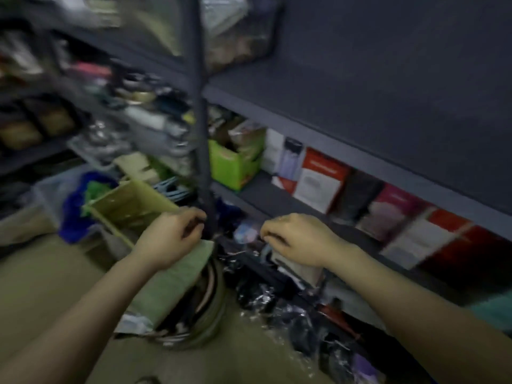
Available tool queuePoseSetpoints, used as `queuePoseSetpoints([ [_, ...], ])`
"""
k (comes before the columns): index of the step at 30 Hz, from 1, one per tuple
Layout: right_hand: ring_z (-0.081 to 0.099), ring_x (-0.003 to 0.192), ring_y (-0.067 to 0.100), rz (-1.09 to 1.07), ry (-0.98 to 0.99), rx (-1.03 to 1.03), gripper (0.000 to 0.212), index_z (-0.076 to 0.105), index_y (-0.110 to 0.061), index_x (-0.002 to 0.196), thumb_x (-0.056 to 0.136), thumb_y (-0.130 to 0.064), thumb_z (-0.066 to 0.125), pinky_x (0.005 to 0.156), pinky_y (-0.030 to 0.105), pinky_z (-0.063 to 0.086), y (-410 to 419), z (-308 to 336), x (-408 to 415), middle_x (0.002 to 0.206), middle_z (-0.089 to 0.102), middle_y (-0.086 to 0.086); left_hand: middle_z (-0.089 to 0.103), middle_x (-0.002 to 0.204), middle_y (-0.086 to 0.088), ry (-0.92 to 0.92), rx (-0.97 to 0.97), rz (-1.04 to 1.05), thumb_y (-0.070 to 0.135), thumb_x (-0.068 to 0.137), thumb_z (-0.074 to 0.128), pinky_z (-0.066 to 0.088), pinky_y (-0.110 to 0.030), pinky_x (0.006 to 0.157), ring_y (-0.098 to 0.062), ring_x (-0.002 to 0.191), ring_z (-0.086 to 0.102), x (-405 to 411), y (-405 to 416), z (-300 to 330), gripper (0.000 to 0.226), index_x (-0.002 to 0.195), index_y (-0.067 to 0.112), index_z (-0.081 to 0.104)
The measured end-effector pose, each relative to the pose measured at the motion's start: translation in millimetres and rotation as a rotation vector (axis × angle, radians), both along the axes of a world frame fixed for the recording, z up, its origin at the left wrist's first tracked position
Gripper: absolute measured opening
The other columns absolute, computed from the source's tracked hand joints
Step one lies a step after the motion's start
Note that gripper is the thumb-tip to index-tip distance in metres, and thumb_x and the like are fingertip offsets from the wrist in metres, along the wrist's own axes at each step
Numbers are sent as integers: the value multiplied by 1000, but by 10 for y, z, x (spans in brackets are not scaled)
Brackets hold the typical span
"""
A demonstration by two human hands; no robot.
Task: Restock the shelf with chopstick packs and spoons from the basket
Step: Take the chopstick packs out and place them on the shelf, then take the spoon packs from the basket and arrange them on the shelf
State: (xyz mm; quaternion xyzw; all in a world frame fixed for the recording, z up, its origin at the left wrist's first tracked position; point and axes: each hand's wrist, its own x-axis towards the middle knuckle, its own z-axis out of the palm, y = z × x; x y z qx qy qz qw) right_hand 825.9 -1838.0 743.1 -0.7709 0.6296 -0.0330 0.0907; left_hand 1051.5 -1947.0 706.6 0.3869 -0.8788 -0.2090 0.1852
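Note:
The whole view is blurred. My left hand (171,236) hovers over a round green basket (214,320) on the floor, its fingers curled round a thin dark thing (195,224) that I cannot identify. Dark long items and a pale green pad (169,284) lie in the basket. To the right, my right hand (296,239) has its fingers curled over the top of a pale pack (300,271), above the lowest shelf (277,200) of the dark grey rack. Dark plastic-wrapped packs (257,297) lie below that hand.
The rack's upright post (202,134) stands just behind my hands. Red, white and pink boxes (321,181) and a lime-green carton (232,167) fill the lower shelf. An olive crate (130,206) and a blue bag (74,212) sit on the floor to the left.

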Motion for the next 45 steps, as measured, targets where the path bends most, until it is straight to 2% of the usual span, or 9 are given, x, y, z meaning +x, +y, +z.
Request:
queuePoseSetpoints([
  [4,61,92,22,13,-106,64,26,54,-21,117,96,-29,41,62,29,36,-892,-300,857,105,66,1,62,75,-5,-48,73,133,21,84,53,41,-30,58,-16,61,53,1070,-648,-209,21,94,7,65],
  [9,60,100,25,-104,-232,200,25,57,-17,113,93,-28,45,79,35,50,-1913,-1058,1793,110,62,5,67,85,-2,-93,194,233,15,86,56,44,-29,63,-15,69,58,2093,-1392,-683,15,98,14,64],
  [15,29,138,28,-5,193,324,57,24,-16,145,93,-18,47,107,39,35,-2731,-2097,2264,154,23,7,65,97,-9,-100,334,271,10,88,52,36,-23,65,-17,78,55,2495,-1987,-1286,17,100,6,63],
  [20,29,139,29,118,345,353,71,15,-17,148,88,-11,52,108,40,33,-2990,-2571,2226,155,22,8,56,93,-3,-50,388,305,8,89,51,38,-14,60,-8,68,48,2425,-2177,-1600,19,105,5,61],
  [25,62,106,33,-161,-183,8,39,54,-7,127,88,-7,53,84,36,48,-3144,-2420,1974,118,64,16,58,104,-9,-65,430,249,13,88,55,39,-25,70,-20,86,55,2150,-2326,-1662,35,122,8,49],
  [31,59,92,18,-420,-668,-166,29,54,-5,121,97,-17,43,74,21,39,-3149,-1518,1523,102,62,1,48,133,-18,-150,11,152,32,80,67,41,-44,96,-37,121,46,1574,-2650,-1276,67,135,7,38],
  [34,60,82,1,-470,-966,-65,15,54,-26,101,96,-15,46,71,18,48,-3116,-1313,1468,93,60,-11,55,125,-20,-248,-172,14,36,75,70,46,-47,90,-39,112,55,1420,-2734,-1107,68,130,5,44],
  [38,62,71,-4,-537,-1208,59,19,59,-21,95,97,-11,44,65,17,51,-3180,-1324,1574,87,64,-3,66,103,-15,-314,-158,-26,48,74,67,50,-36,60,-33,82,65,1484,-2953,-912,57,115,10,52],
  [45,54,112,20,-841,-1319,405,33,46,-11,131,98,-14,43,85,25,47,-3611,-1888,2185,119,53,6,63,104,-13,-752,155,0,50,89,45,45,-36,64,-32,90,61,1904,-3385,-1146,49,121,14,41],
])
